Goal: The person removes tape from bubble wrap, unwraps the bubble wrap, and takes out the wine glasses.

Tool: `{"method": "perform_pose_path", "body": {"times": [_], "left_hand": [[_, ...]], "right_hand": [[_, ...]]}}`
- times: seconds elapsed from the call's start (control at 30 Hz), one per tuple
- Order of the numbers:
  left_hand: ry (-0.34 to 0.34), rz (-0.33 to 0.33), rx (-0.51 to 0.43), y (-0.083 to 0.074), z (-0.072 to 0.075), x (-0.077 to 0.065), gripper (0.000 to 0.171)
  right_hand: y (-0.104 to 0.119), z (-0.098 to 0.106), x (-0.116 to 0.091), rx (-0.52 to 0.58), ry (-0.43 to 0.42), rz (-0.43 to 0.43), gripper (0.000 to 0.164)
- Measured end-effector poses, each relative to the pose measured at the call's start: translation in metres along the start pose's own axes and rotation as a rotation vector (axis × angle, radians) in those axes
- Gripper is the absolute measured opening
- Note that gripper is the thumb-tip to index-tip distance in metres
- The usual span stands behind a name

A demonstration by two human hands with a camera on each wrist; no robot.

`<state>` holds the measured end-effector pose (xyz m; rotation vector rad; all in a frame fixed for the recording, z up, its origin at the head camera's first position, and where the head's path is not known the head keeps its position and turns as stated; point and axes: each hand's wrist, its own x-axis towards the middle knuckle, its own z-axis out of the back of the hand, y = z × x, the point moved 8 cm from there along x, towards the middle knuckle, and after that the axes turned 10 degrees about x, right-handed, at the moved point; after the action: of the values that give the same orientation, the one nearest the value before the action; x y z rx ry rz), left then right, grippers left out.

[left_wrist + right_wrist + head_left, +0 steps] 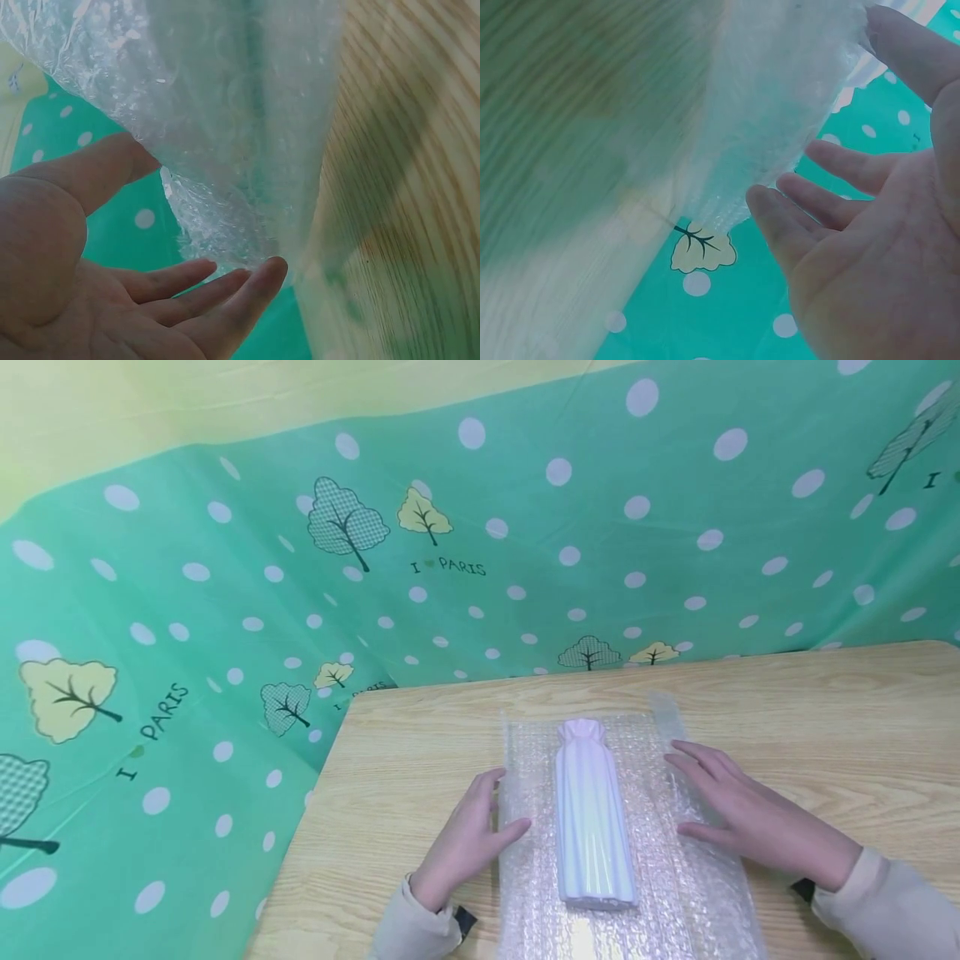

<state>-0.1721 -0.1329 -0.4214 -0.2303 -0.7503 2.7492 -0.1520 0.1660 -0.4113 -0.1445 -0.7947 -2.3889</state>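
A white fluted vase (594, 818) with a pinkish, pleated neck lies on its side along a sheet of clear bubble wrap (528, 877). At the sheet's left edge is my left hand (467, 839); its thumb reaches over the plastic, and the left wrist view has the fingertips (274, 270) right at the wrap's border. My right hand (738, 810) is at the opposite edge, fingers extended and thumb spread apart over the raised side strip. In the right wrist view its fingertips (761, 196) meet the rim of the wrap (780, 82). Neither hand touches the vase.
Under the wrap is a light wood-grain table (405, 760), whose left edge slopes down toward the front. A green cloth (525, 602) with white dots and printed trees hangs behind the table and along its left side.
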Motion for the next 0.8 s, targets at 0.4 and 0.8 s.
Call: {"method": "perform_pose_path", "body": {"times": [0.4, 0.8], "left_hand": [[0.001, -0.002, 0.009, 0.003, -0.0003, -0.0011, 0.077], [0.005, 0.008, -0.005, 0.0066, -0.0003, -0.0014, 0.075]], "right_hand": [[-0.0026, 0.0023, -0.0013, 0.006, 0.023, -0.022, 0.08], [-0.0076, 0.0028, -0.0055, -0.013, 0.029, -0.029, 0.079]]}}
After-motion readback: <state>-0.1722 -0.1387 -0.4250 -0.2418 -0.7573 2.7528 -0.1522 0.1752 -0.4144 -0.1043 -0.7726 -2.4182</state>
